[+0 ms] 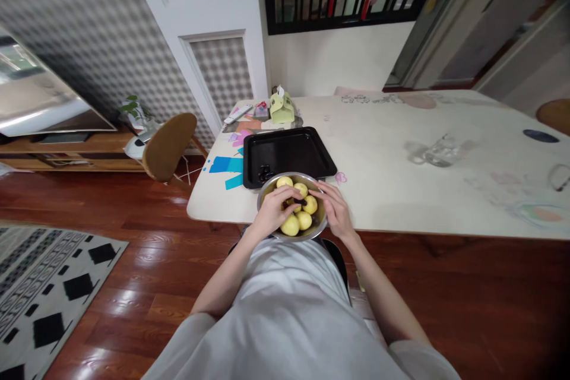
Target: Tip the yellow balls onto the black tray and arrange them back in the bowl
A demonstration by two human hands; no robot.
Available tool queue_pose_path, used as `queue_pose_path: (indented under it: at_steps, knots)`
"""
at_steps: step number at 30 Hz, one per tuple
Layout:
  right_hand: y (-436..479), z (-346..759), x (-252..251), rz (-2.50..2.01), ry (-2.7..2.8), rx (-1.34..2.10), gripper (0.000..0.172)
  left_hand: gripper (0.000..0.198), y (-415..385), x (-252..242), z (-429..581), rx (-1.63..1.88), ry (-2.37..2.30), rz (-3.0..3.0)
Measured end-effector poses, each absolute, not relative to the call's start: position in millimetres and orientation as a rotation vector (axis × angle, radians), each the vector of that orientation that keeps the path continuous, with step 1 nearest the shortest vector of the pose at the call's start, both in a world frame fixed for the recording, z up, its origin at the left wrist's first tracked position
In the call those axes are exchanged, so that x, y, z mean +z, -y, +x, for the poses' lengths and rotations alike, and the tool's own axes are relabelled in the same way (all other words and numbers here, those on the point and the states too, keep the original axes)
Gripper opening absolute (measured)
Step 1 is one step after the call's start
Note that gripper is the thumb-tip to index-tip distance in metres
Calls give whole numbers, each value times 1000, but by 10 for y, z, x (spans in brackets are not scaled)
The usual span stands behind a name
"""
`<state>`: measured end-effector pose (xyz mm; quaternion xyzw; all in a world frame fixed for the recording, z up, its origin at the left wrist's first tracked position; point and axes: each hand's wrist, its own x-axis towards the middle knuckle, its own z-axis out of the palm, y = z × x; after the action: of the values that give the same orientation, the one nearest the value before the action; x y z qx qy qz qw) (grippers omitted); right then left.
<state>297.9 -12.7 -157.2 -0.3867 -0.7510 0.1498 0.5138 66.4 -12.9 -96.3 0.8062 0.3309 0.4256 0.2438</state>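
A metal bowl (263, 193) of round yellow fruit (290, 225) sits at the table's front edge, close against my body. Small dark pieces (301, 202) show among the fruit. My left hand (276, 208) reaches over the bowl's left side, thumb and fingers curled together around a small dark piece, partly hidden by the fingers. On the right, my right hand (336, 211) rests at the rim with its fingers stretched inward over the fruit. Just beyond the bowl lies a black baking tray (294, 151), with several small dark pieces (266, 173) in its near left corner.
The white table (378, 190) extends far to the right, holding a clear glass vessel (440, 151). Behind the tray are a green tissue box (282, 108) and a white remote (238, 114). A wooden chair (169, 145) stands left of the table.
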Motion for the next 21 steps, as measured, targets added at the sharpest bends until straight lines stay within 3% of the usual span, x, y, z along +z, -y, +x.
queue_pose_path:
  at_steps: [8,21]
  knots:
    - [114,2982,-1588,-904,1807,346,44,18,51,-1027,626,1062,-934,2279]
    - [120,2975,-1584,-908,1799,339,44,19,38,-997,429,1336,-1018,2245]
